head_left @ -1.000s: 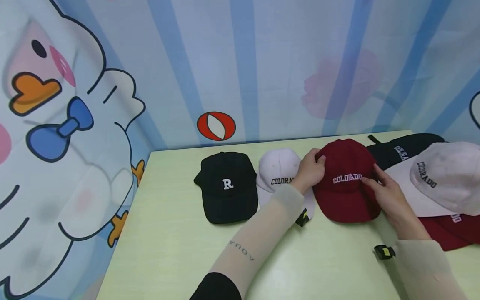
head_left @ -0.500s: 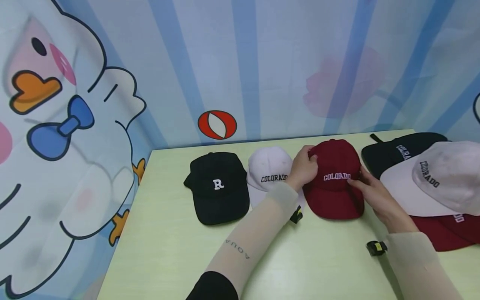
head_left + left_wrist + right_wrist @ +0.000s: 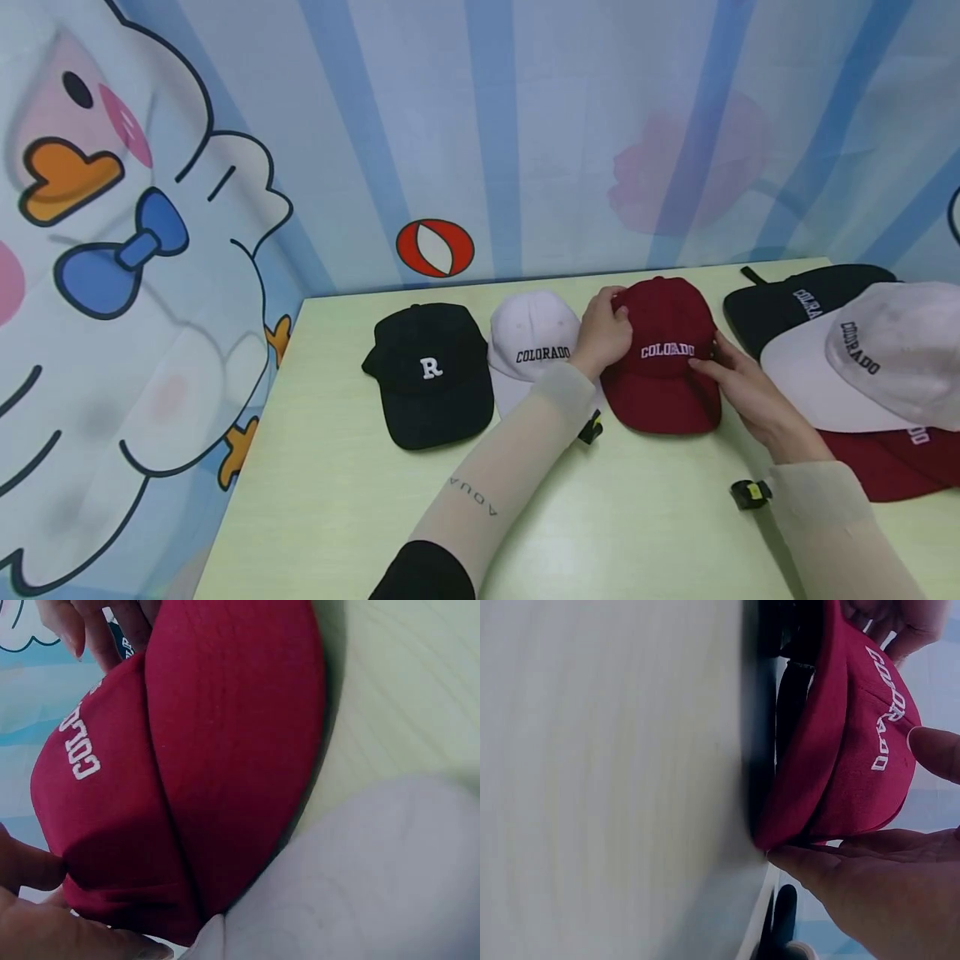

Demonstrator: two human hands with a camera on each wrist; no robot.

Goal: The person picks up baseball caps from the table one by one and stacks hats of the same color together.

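Both hands, left (image 3: 602, 336) and right (image 3: 742, 385), pinch one of two red caps (image 3: 663, 354) among six.

Pale green table (image 3: 337, 500). On it, in a row: black cap (image 3: 431, 375), white cap (image 3: 532, 333), red cap (image 3: 663, 392); further caps heaped at right (image 3: 862, 358).

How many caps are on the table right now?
6: black R cap, white cap, red cap between both hands, black cap far right, pale cap over it, another red cap beneath. More may be hidden.
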